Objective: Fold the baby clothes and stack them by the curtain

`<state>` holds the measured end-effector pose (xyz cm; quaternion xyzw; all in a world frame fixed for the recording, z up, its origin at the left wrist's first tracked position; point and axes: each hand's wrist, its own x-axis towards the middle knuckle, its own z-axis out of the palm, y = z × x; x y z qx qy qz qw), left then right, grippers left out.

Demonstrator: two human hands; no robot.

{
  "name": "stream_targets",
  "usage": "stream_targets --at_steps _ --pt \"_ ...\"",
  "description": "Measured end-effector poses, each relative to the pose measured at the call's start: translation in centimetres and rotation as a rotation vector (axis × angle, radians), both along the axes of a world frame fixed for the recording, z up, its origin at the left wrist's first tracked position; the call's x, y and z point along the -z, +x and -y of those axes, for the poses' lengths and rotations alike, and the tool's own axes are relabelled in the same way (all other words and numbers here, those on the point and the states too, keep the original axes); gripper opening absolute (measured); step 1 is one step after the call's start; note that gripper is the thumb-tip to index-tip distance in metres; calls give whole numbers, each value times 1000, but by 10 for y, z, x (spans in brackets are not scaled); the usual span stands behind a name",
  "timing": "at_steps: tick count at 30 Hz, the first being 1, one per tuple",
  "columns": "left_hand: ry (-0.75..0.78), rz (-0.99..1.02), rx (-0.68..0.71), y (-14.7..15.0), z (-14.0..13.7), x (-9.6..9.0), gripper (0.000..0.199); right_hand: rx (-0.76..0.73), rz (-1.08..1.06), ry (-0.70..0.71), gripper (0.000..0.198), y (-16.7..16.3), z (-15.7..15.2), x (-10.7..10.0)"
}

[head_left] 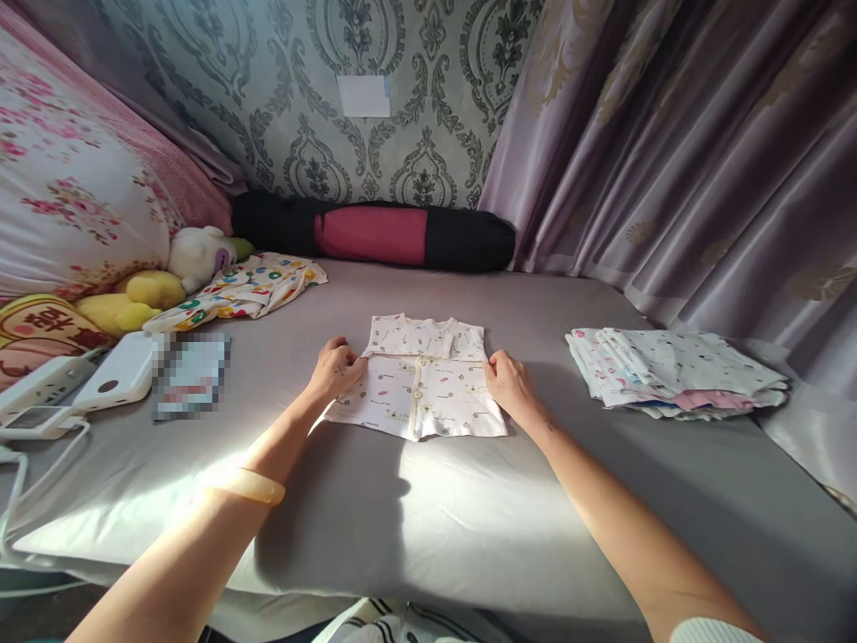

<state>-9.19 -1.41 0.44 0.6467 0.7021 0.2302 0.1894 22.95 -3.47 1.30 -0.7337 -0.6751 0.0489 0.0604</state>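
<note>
Pinched nearly closed, the left hand [336,368] grips one side edge of a small white cloth garment with tiny printed motifs and a buttoned front [461,402], while the right hand [510,384] pinches the opposite edge at about the same height, thumb and fingers together. The garment lies flat between the hands on a smooth grey bed sheet [536,308], and a crosswise edge runs over it from one hand to the other. A pale, cream-coloured ring bangle [247,485] circles the left forearm.

Well apart on the right sits a stack of folded, printed white clothes with a pink layer [683,371]. On the left, a white cloth with multicoloured prints [258,286] lies beside a white plush toy [194,254] and a yellow plush toy [124,308]. Nearer are a white box-shaped device [120,371] and a flat object blurred by pixelation [192,375]. Against the grey patterned wall [428,125] rests a long black and dark-red bolster [371,234].
</note>
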Motion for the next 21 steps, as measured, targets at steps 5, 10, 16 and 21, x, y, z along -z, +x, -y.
stream_targets --at_steps 5,10,16,21 --pt "4 -67 52 -7 15 -2 37 69 -22 -80 30 -7 17 -8" --pt "-59 -73 68 -10 30 -10 39 69 -7 -86 30 -15 33 -10" --pt "-114 -86 -16 -5 32 -16 34 52 69 -70 32 -14 34 -6" --pt "-111 -94 19 -8 39 -15 40 27 45 -81 33 -12 42 -7"
